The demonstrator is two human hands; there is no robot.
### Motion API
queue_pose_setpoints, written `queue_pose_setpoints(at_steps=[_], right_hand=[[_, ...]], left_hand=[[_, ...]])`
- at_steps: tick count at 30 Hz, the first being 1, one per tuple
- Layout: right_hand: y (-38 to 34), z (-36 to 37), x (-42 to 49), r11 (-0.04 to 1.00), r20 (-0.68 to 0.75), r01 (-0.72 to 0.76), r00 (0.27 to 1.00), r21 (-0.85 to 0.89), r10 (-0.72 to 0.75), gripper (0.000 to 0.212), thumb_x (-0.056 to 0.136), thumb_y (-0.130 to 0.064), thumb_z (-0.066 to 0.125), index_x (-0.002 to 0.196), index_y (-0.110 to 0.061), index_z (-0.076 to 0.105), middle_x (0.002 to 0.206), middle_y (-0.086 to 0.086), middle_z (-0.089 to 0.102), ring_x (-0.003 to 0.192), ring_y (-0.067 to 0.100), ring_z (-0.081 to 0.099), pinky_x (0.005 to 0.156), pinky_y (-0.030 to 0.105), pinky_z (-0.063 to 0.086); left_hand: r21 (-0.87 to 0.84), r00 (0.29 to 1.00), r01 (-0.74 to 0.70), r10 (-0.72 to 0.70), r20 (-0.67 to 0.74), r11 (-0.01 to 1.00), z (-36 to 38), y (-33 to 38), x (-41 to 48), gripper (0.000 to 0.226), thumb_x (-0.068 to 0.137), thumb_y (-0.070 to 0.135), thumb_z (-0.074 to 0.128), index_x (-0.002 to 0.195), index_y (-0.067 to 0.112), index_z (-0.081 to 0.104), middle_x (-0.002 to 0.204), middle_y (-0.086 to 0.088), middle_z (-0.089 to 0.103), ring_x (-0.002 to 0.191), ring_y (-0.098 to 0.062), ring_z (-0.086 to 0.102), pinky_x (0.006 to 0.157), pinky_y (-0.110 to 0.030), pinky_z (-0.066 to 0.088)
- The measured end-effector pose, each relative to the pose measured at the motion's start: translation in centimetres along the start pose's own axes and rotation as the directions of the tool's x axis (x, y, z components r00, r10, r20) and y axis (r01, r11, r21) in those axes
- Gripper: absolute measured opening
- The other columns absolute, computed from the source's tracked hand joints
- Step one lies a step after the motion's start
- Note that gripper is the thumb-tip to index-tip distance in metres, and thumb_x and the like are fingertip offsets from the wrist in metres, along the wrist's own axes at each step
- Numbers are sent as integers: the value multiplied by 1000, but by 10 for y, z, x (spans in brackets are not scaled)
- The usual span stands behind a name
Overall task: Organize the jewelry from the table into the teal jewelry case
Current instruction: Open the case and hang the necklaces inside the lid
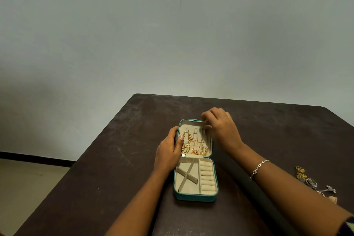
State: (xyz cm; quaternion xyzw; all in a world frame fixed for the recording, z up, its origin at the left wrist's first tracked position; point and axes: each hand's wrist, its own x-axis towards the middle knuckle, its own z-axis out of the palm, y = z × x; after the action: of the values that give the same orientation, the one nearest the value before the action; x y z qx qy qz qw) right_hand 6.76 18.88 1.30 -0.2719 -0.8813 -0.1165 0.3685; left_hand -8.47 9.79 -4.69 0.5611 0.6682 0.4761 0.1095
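The teal jewelry case (193,197) lies open on the dark table (115,159). Its far lid half holds several gold chains (193,146) hung on beige lining. The near half has beige dividers and a row of ring rolls (207,178). My left hand (168,153) grips the lid's left edge, thumb inside by the chains. My right hand (220,126) is at the lid's top right corner, fingers curled and pinching at its rim and lining. What it pinches is too small to tell.
Loose jewelry (310,180), gold and silver pieces, lies on the table at the right, beyond my right forearm. A silver bracelet (259,167) sits on my right wrist. The table's left edge drops to the floor; a pale wall stands behind.
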Motion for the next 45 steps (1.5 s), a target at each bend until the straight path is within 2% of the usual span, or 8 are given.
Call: queue_pose_setpoints(at_steps=[6, 15, 19, 23, 28, 34, 39, 45], right_hand=[[1, -4, 6, 998, 45, 1, 999, 59, -4, 22, 58, 0, 81, 70, -8, 65, 78, 11, 60, 71, 27, 58, 55, 38, 48], [-1, -14, -5, 988, 96, -23, 995, 151, 8, 21, 59, 1, 81, 75, -7, 70, 85, 13, 60, 78, 27, 59, 55, 28, 53], [-4, -18, -11, 960, 13, -70, 998, 270, 68, 11, 75, -5, 63, 86, -5, 65, 92, 12, 61, 84, 21, 57, 67, 19, 45], [-10, -15, -22, 839, 61, -288, 954, 461, 293, 32, 85, -2, 57, 116, -6, 56, 110, 7, 63, 99, 11, 57, 81, 13, 45], [-22, -21, -36, 680, 82, -393, 893, 619, 442, 32, 87, -3, 57, 118, -9, 58, 109, -2, 63, 98, 2, 58, 81, 9, 48], [-36, -16, -60, 298, 384, -659, 683, 690, 622, 43, 92, -18, 50, 135, -14, 42, 126, 1, 55, 112, 10, 54, 96, 38, 48], [-55, -20, -83, -14, 608, -697, 615, 717, 502, 57, 91, -13, 50, 143, -16, 24, 132, -9, 42, 116, 5, 48, 98, 25, 43], [-49, -27, -104, 43, 690, -710, 696, 703, 197, 100, 60, -21, 80, 139, -34, 19, 133, -18, 43, 117, -2, 50, 92, 20, 46]], left_hand=[[-3, 1000, -14, 14, -8, 1000, 0, -1, 0, 32, 96, 31, 39, 128, 25, 43, 100, 3, 66, 83, -11, 64, 74, -41, 54], [25, 996, -54, 56, -65, 998, 1, 1, -1, 33, 96, 26, 42, 128, 22, 44, 99, 3, 66, 81, -11, 63, 71, -37, 54], [36, 993, -75, 78, -91, 997, 0, 3, -2, 33, 96, 24, 42, 128, 21, 43, 97, 1, 66, 80, -11, 63, 68, -35, 55], [-2, 989, -103, 103, -109, 995, -2, 5, -5, 37, 93, 32, 40, 128, 22, 42, 92, 4, 64, 77, -10, 64, 65, -38, 56], [-18, 982, -134, 131, -140, 991, -2, 5, -7, 47, 86, 48, 34, 127, 26, 42, 86, 4, 63, 70, -11, 63, 59, -40, 55], [-11, 981, -126, 123, -148, 992, -3, 7, -9, 53, 85, 49, 32, 129, 22, 44, 89, 3, 65, 73, -12, 64, 61, -41, 56], [-10, 979, -98, 94, -180, 995, -3, 9, -8, 42, 89, 34, 44, 128, 19, 48, 98, 3, 65, 79, -11, 63, 69, -39, 56], [-37, 983, -26, 19, -183, 999, -3, 7, -7, 35, 89, 20, 57, 124, 15, 54, 100, -1, 66, 84, -11, 62, 73, -30, 55]])
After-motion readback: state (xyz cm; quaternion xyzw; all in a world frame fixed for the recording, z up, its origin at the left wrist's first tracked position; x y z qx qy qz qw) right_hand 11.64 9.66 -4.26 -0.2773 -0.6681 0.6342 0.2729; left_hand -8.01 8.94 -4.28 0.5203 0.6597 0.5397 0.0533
